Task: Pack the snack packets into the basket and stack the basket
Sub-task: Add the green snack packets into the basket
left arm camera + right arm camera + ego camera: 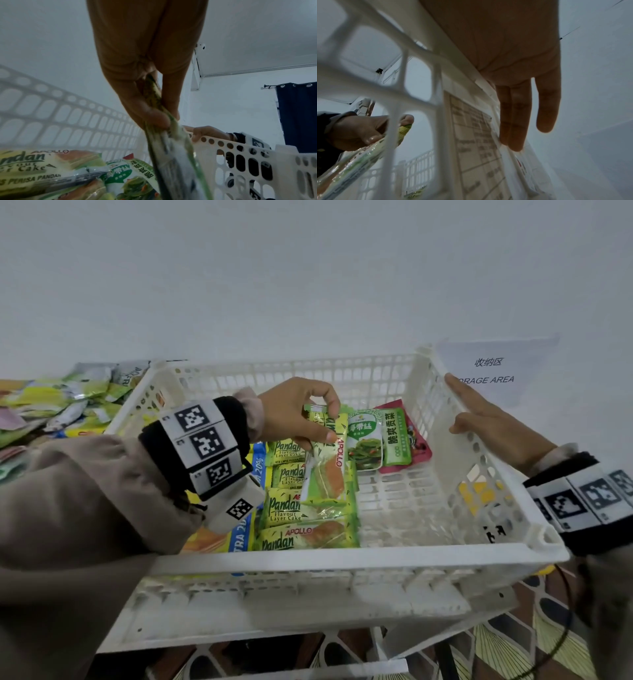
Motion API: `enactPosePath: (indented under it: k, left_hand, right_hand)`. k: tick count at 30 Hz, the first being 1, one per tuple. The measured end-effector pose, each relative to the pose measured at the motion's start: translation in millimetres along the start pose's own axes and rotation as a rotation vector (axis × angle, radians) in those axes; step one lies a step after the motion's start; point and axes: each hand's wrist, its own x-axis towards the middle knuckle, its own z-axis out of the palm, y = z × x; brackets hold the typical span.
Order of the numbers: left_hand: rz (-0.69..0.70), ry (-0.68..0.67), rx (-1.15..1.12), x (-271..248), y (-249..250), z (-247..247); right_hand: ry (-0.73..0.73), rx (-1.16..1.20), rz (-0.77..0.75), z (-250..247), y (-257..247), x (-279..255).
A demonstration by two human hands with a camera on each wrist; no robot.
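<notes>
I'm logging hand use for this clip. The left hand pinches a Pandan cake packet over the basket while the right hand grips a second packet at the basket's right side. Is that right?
Not quite. The right hand holds no packet: its fingers lie straight along the right rim of the basket, as the head view shows. The left hand does pinch a Pandan cake packet over the basket.
</notes>
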Motion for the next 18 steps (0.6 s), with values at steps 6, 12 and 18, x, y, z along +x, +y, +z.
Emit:
enactPosePath:
  k: [6, 12, 18]
  left_hand:
    - [-0.144, -0.012, -0.237, -10.3, -5.5, -0.2]
    - [-0.334, -0.507, 0.455, -13.0, -25.8, 13.4]
    - [-0.228, -0.595, 0.913, -14.2, -26.4, 23.2]
  right_hand:
    - [0.012, -0.013, 0.014, -0.1, 1.4, 0.8]
    - [0.016, 0.016, 0.017, -0.6, 1.1, 3.0]
    - [0.010, 0.014, 0.020, -0.2, 2.1, 2.9]
